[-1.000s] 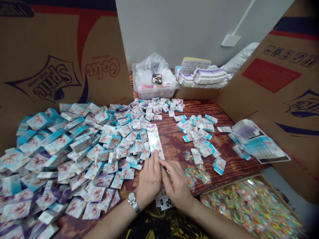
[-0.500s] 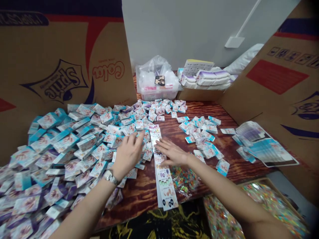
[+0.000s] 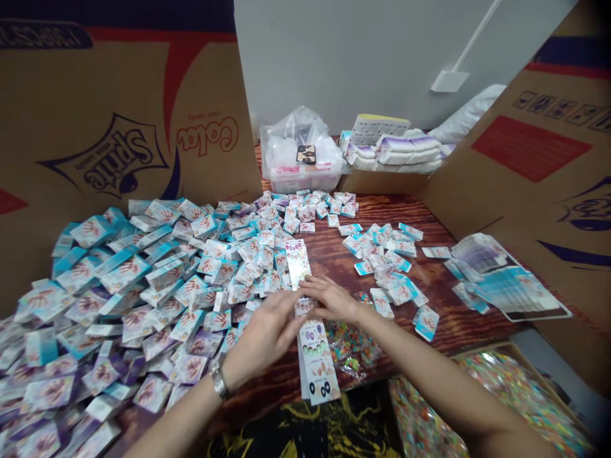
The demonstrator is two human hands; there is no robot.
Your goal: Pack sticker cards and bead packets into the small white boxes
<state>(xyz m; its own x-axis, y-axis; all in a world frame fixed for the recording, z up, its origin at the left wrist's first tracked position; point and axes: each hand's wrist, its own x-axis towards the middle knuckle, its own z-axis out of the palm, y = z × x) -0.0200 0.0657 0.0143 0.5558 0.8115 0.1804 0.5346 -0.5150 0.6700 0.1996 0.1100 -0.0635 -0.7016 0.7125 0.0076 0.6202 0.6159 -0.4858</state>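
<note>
The left hand [image 3: 262, 337], a silver wristwatch [image 3: 219, 383] on its wrist, reaches across from the left with its fingers straight and close together. The right hand [image 3: 331, 300] lies nearly flat, fingers extended toward the left fingertips, and the two almost meet over a long white printed paper strip [image 3: 316, 362]. The strip runs away from me under the hands, its far end showing beyond them and its near end hanging toward the bench edge. From here I cannot tell whether either hand pinches it.

Just left of the strip spreads a huge heap of small white-and-turquoise card packets [image 3: 143, 305], each printed with a red hand design. A smaller pile of the same packets [image 3: 382, 267] sits to the right, on a dark reddish-brown varnished wooden bench [image 3: 329, 251]. Under the right forearm lies a clear bag of multicoloured small pieces [image 3: 353, 350], and a shallow cardboard tray [image 3: 520, 375] nearby holds many more bright packets. Farther right lies a fanned stack of printed sheets [image 3: 506, 280]. Beyond, a clear plastic tub [image 3: 300, 178] holds a crumpled bag, with brown cardboard panels [image 3: 105, 140] printed with Sprite and Cola logos on either side.
</note>
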